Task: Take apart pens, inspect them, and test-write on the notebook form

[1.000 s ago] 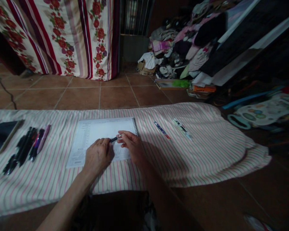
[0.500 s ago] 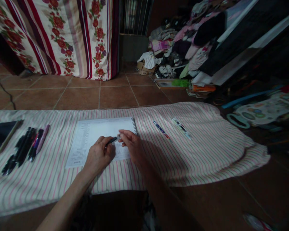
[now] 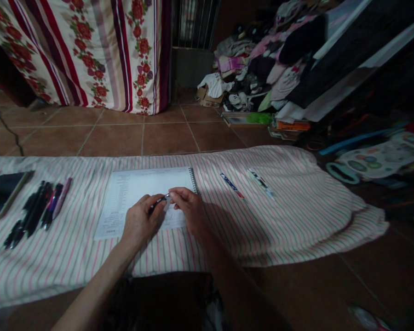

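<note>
Pinching pen (image 3: 156,204) in left hand (image 3: 140,219), apparent tip (image 3: 167,196) in right hand (image 3: 189,208); cloth (image 3: 296,220) stretches wide past notebook (image 3: 152,181) edge.

Striped cloth (image 3: 296,220) spread across the foreground; a phone (image 3: 3,193) with a dark screen at its left, cut by the frame edge. Beyond, brown tile floor (image 3: 120,139), dark cable (image 3: 10,131) snaking at left. Flowered curtain (image 3: 110,55) hanging behind. Right rear: jumbled clothes heap (image 3: 276,78), white garment (image 3: 214,85) draped over a cardboard box (image 3: 203,98), bright green item (image 3: 258,118) nearby. Far right, pale toy (image 3: 376,158), details blurred.
</note>
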Tool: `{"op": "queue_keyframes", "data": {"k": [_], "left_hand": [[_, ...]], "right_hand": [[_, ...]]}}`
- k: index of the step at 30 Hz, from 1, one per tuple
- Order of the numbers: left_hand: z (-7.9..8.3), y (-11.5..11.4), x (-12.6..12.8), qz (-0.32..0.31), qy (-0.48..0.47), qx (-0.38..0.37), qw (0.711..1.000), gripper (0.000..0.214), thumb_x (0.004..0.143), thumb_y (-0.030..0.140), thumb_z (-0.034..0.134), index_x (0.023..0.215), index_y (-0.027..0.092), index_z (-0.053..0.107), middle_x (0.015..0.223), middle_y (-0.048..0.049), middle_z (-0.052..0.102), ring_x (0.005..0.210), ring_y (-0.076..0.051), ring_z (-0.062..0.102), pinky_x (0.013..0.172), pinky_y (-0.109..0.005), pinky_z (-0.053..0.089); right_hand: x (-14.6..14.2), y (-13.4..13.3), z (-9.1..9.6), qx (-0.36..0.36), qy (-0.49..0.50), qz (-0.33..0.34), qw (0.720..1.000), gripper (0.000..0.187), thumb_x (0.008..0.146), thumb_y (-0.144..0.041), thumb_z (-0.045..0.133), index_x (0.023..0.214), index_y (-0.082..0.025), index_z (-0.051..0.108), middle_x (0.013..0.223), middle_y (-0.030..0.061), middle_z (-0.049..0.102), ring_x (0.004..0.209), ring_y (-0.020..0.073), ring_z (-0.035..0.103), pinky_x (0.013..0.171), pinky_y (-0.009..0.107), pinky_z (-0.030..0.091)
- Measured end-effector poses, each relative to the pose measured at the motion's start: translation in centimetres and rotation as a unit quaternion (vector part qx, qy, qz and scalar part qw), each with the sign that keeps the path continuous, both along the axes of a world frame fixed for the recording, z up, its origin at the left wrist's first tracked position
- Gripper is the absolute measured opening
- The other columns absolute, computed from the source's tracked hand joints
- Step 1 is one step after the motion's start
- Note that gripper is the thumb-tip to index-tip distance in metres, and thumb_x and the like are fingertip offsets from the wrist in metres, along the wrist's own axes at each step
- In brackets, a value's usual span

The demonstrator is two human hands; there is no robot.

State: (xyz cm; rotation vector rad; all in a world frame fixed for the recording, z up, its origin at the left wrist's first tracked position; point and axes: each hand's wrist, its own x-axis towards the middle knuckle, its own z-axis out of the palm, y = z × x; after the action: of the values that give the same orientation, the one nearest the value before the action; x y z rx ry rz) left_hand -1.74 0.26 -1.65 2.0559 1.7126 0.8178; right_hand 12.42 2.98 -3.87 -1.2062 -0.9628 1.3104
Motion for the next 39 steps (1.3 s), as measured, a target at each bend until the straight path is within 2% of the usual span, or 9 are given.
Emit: {"op": "queue_keyframes", "data": {"k": [7,13,20,29,34,39], "left_hand": [[0.2,0.0,0.1,-0.009,-0.023,0.011,1.000,0.026,0.086,0.033,0.045,0.093,0.018,0.064,0.079,-0.0034,0.062,0.067,-0.015,0.058,0.063,-0.027,0.045],[0.1,0.0,0.2,-0.038,-0.059,0.021,0.997,0.029,0.085,0.026,0.041,0.105,0.018,0.061,0.085,-0.0050,0.063,0.075,-0.016,0.060,0.070,-0.030,0.047],[0.0,0.0,0.1,-0.012,-0.024,-0.002,1.000,0.028,0.087,0.037,0.046,0.100,0.022,0.065,0.086,-0.0032,0.065,0.070,-0.014,0.059,0.064,-0.027,0.044],[0.3,-0.1,0.2,0.024,0.006,-0.018,1.000,0.025,0.085,0.032,0.046,0.094,0.020,0.066,0.082,-0.0022,0.067,0.065,-0.013,0.059,0.064,-0.025,0.044],[0.5,-0.2,0.3,0.031,0.016,-0.020,0.999,0.026,0.085,0.032,0.045,0.092,0.019,0.067,0.082,-0.0039,0.067,0.072,-0.016,0.062,0.067,-0.026,0.044],[0.6,-0.3,0.3,0.030,0.022,-0.023,0.999,0.025,0.085,0.031,0.046,0.093,0.019,0.067,0.082,-0.0032,0.066,0.071,-0.016,0.061,0.067,-0.026,0.044]], "right_hand": [[0.1,-0.2,0.4,0.003,-0.005,0.004,1.000,0.022,0.066,-0.037,0.065,0.080,-0.020,0.068,0.062,-0.0008,0.063,0.059,0.0117,0.058,0.051,0.022,0.044],[0.1,-0.4,0.9,0.005,-0.003,0.005,1.000,0.022,0.068,-0.037,0.065,0.081,-0.020,0.068,0.062,-0.0011,0.063,0.059,0.0113,0.057,0.054,0.023,0.045],[0.0,-0.6,1.1,0.011,-0.016,0.019,1.000,0.020,0.069,-0.036,0.064,0.080,-0.020,0.068,0.065,-0.0004,0.064,0.062,0.0124,0.058,0.054,0.023,0.045],[-0.2,-0.7,1.0,0.011,-0.030,0.037,0.999,0.018,0.069,-0.034,0.064,0.080,-0.021,0.069,0.064,-0.0006,0.063,0.063,0.0135,0.059,0.054,0.024,0.045],[-0.2,-0.7,0.7,0.013,-0.027,0.039,0.999,0.017,0.069,-0.034,0.064,0.079,-0.021,0.069,0.063,-0.0009,0.063,0.062,0.0134,0.059,0.054,0.024,0.045],[-0.3,-0.7,0.6,0.012,-0.020,0.043,0.999,0.018,0.070,-0.033,0.063,0.080,-0.020,0.068,0.062,-0.0009,0.063,0.060,0.0122,0.058,0.054,0.022,0.045]]}}
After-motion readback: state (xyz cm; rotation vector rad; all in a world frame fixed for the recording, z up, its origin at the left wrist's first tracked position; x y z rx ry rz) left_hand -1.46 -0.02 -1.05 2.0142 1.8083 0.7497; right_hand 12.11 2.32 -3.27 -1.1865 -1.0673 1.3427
